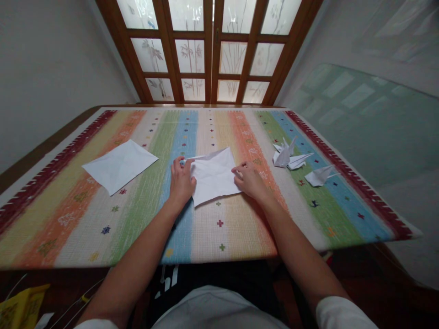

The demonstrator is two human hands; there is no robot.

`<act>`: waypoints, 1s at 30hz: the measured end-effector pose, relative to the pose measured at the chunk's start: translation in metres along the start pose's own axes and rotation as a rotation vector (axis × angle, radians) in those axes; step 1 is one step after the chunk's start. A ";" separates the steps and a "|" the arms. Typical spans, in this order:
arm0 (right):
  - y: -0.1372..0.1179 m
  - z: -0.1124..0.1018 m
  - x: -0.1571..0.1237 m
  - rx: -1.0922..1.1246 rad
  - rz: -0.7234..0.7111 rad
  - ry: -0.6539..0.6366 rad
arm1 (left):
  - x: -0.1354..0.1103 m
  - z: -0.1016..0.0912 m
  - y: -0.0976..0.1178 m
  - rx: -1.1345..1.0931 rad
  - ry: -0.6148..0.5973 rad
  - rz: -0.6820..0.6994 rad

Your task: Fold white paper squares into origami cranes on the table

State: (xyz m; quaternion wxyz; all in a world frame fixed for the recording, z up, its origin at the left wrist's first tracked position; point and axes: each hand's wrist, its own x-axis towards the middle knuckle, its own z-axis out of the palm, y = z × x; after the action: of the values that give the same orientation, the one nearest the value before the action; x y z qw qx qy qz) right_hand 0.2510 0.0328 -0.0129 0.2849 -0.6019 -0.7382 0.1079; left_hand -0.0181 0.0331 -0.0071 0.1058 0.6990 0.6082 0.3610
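Observation:
A creased white sheet of paper (214, 176) lies on the striped tablecloth (144, 219) in front of me. My left hand (181, 179) rests on its left edge, fingers curled and pinching a folded flap near the top left. My right hand (249, 178) presses and pinches the sheet's right edge with bent fingers. The upper corner of the sheet is lifted slightly off the cloth.
Another creased white sheet (120, 165) lies to the left. Folded paper cranes (286, 155) and another folded paper figure (320, 176) sit to the right. A wooden glazed door (209, 50) stands behind the table. A glass pane (370, 119) leans at right.

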 end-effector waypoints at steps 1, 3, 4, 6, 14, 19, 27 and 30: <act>-0.004 0.000 -0.002 -0.017 -0.023 0.008 | -0.001 0.000 0.001 0.074 -0.031 0.063; -0.015 -0.001 -0.006 0.007 -0.113 -0.013 | -0.002 0.002 0.001 0.129 -0.139 0.192; -0.022 -0.001 -0.008 0.040 -0.173 -0.060 | -0.002 0.005 0.001 0.118 -0.214 0.258; -0.033 -0.001 -0.011 0.097 -0.270 -0.207 | -0.002 0.010 -0.001 0.086 -0.362 0.364; -0.024 0.003 -0.018 0.027 -0.224 -0.455 | -0.001 0.006 0.005 0.256 -0.476 0.310; -0.009 0.001 -0.011 0.047 -0.226 -0.543 | -0.002 0.011 0.013 0.397 -0.427 0.248; -0.006 0.010 -0.004 -0.045 -0.129 -0.370 | -0.008 0.020 0.007 0.404 -0.503 0.230; -0.002 0.014 -0.006 -0.160 -0.116 -0.422 | -0.005 0.020 0.004 0.371 -0.480 0.215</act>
State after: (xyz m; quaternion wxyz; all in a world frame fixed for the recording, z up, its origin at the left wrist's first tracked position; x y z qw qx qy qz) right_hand 0.2424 0.0289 -0.0248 0.0811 -0.5435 -0.8208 0.1559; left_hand -0.0023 0.0336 -0.0215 0.0782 0.8317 0.5441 0.0778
